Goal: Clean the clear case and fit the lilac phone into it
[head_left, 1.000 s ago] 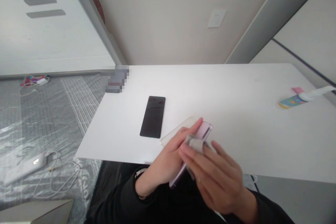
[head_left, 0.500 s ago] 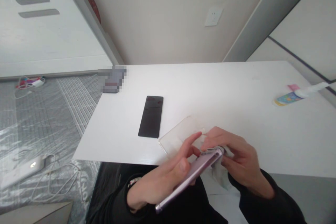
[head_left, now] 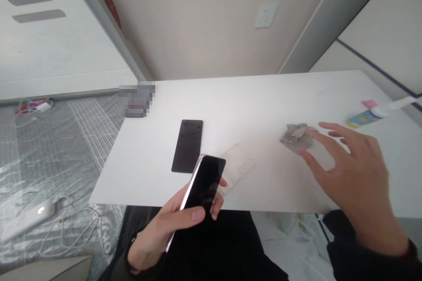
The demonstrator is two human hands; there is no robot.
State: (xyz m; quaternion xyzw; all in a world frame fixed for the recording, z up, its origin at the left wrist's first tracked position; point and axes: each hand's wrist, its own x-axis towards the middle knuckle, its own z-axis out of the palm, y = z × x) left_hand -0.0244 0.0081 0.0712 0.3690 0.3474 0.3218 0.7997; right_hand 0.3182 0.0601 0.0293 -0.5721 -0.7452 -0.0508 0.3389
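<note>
My left hand (head_left: 174, 219) is wrapped round a phone (head_left: 206, 184) with a pinkish edge, its dark screen turned up, held over the table's front edge. My right hand (head_left: 356, 167) hovers over the right part of the table with thumb and fingers apart. Just by its fingertips lies a crumpled grey cloth (head_left: 298, 135) on the tabletop; whether a fingertip still touches it I cannot tell. Behind the held phone rests a clear phone case (head_left: 237, 162), partly covered by my left hand. A flat black phone-shaped panel (head_left: 187, 145) lies left of it.
On the white table (head_left: 244, 101), a colourful bottle with a white nozzle (head_left: 365, 117) lies at the right beside a pink piece (head_left: 369, 104). A blurred-out dark object (head_left: 140, 101) sits at the back left corner. A power strip (head_left: 42, 210) with cables is on the floor.
My right hand has moved right, away from the phone, and let go of the grey cloth onto the table. My left hand has turned the phone so its screen faces up.
</note>
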